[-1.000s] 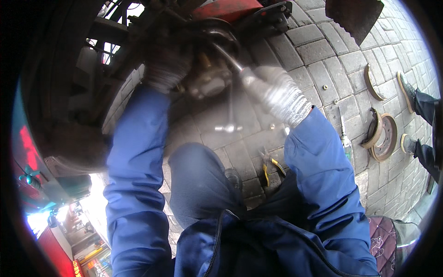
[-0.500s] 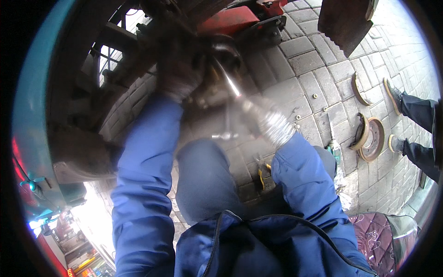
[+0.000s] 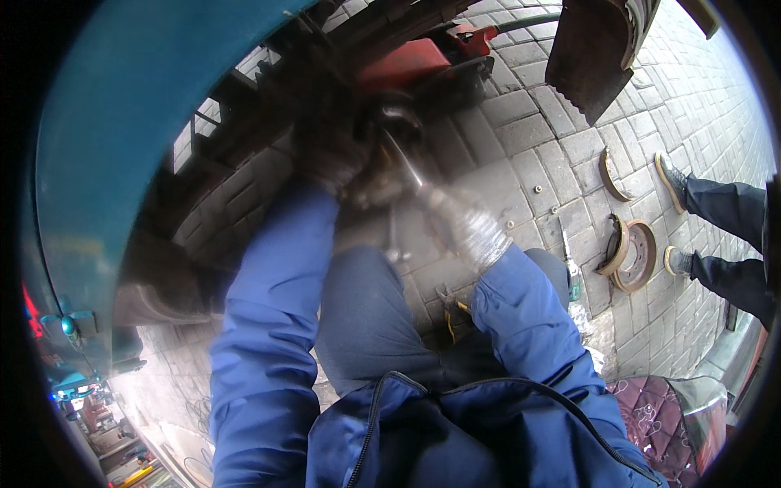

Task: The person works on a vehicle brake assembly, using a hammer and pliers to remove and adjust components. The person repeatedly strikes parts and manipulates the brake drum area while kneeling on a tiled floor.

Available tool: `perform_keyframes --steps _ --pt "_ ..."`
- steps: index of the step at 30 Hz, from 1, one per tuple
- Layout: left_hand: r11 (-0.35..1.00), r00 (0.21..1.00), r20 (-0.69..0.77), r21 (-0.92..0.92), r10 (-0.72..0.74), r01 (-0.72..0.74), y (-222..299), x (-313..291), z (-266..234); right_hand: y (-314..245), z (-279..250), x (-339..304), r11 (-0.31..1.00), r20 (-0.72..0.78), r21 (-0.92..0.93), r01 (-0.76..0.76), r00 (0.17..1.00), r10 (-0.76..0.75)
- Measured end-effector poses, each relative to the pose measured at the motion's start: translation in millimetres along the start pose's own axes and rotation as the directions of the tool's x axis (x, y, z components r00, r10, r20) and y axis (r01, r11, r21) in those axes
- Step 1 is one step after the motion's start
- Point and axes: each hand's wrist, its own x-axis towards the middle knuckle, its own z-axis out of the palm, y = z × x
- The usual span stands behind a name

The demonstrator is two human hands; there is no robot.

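Note:
My right hand (image 3: 468, 224), in a pale, dirty glove and blurred by motion, is closed round a long tool with a shiny straight shaft (image 3: 404, 160). The shaft points up and left to a dark, round wheel-hub part (image 3: 396, 114) under the vehicle. My left hand (image 3: 332, 150), in a dark glove, is up in the shadow beside that hub part. Its fingers are blurred and dark, so what they hold is hidden. Between the hands, a brownish metal piece (image 3: 376, 183) shows only as a smear.
Teal bodywork (image 3: 163, 89) curves over the left side. A red part (image 3: 403, 65) sits beyond the hub. On the paving lie yellow-handled pliers (image 3: 451, 315), a green-handled tool (image 3: 573, 281), curved brake shoes (image 3: 612, 177) and a brake drum (image 3: 640, 259). Another person's legs (image 3: 720, 203) stand at right.
The view has shifted, so more teal bodywork shows at the upper left. My right hand still grips the tool at the hub; my left hand stays beside it.

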Motion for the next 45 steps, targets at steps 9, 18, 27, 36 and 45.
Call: perform_keyframes --steps 9,18,27,36,45 --pt "0.999 0.999 0.038 -0.032 -0.013 0.015 1.7 2.4 -1.7 -14.4 2.7 -0.8 0.997 0.009 0.068 -0.03 1.0 0.03" --pt "0.996 0.996 0.089 -0.087 -0.025 0.033 5.0 1.9 0.8 -24.8 16.5 -0.4 0.999 -0.152 -0.037 -0.028 0.988 0.022" --pt "0.991 0.999 -0.031 -0.134 0.023 -0.027 0.9 5.2 -4.8 -8.7 -6.9 -3.3 0.989 0.061 -0.148 -0.027 0.997 0.037" --pt "0.953 0.978 -0.154 -0.289 -0.142 0.093 -13.3 -10.0 4.7 -24.4 -0.1 -21.8 0.939 -0.093 -0.343 -0.004 0.995 -0.03" --pt "0.948 0.949 -0.159 -0.217 -0.271 0.234 -16.4 -17.6 9.7 -49.7 15.1 -36.5 0.714 -0.045 -0.672 0.195 0.952 -0.303"
